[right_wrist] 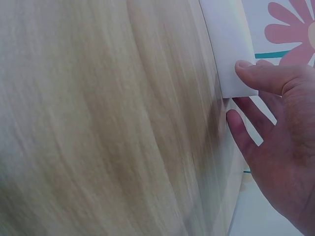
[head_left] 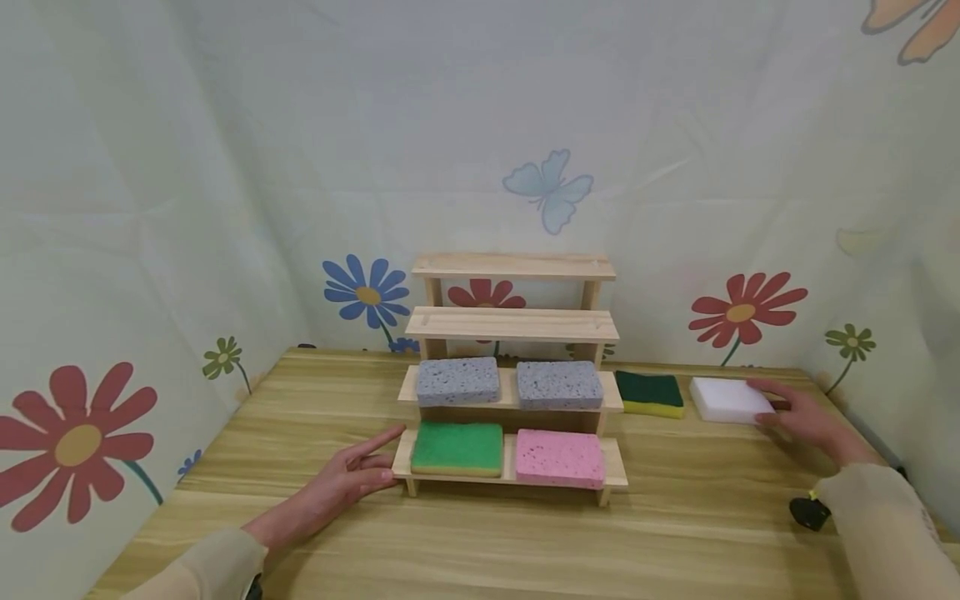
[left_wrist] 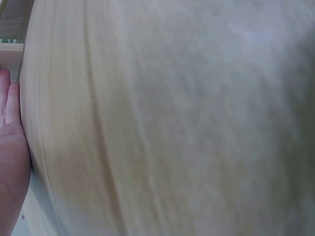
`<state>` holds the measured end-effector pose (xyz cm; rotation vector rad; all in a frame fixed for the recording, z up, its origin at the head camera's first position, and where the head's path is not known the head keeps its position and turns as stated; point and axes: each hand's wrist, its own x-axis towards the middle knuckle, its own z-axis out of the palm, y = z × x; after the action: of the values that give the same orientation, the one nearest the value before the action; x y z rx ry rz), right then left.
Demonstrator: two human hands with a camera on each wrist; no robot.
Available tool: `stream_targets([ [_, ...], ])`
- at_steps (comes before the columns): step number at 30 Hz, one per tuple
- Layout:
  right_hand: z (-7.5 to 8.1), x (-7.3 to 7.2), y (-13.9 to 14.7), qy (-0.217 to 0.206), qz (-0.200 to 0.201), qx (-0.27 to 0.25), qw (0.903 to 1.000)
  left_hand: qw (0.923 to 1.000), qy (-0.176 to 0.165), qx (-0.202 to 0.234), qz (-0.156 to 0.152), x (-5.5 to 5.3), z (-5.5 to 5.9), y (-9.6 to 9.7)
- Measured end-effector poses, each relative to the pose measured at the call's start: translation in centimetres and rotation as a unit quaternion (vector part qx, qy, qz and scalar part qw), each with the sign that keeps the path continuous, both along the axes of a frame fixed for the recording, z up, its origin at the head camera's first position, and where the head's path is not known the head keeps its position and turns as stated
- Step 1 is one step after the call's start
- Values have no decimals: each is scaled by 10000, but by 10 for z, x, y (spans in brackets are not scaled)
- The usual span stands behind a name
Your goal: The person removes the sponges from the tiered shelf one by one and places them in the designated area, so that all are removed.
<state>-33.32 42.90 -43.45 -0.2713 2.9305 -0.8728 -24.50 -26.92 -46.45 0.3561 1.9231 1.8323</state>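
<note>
In the head view, my right hand [head_left: 806,421] is at the right end of a white sponge block [head_left: 729,400] lying on the table. The right wrist view shows the thumb [right_wrist: 248,73] against the block's side and the index finger behind it, pinching its end. My left hand [head_left: 341,487] touches the left end of the lowest step of a wooden tiered rack [head_left: 513,323], fingers mostly straight. On that step lie a green sponge [head_left: 457,448] and a pink sponge [head_left: 558,458]. Two grey speckled sponges [head_left: 457,381] sit one step higher. Both upper steps are bare.
A dark green and yellow sponge [head_left: 649,393] lies on the wooden table [head_left: 495,546] between the rack and the white block. Behind the rack hangs a pale cloth [head_left: 420,117] printed with flowers and butterflies, which also runs along both sides.
</note>
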Motion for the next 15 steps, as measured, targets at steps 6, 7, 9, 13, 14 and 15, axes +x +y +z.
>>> stream_targets([
  [6, 1, 1, 0, 105, 4, 22, 9999, 10000, 20, 57, -40, 0, 0, 0],
  [7, 1, 1, 0, 119, 3, 20, 9999, 10000, 23, 58, -47, 0, 0, 0],
  [9, 1, 2, -1, 153, 0, 8, 9999, 10000, 22, 55, -58, 0, -1, 0],
  [13, 2, 3, -1, 175, 0, -8, 9998, 10000, 25, 29, -31, 0, -1, 0],
  [14, 2, 3, -1, 154, -11, -16, 9999, 10000, 15, 33, -19, 0, -1, 0],
  [15, 1, 3, -1, 140, -8, -15, 9999, 10000, 6, 35, -12, 0, -1, 0],
])
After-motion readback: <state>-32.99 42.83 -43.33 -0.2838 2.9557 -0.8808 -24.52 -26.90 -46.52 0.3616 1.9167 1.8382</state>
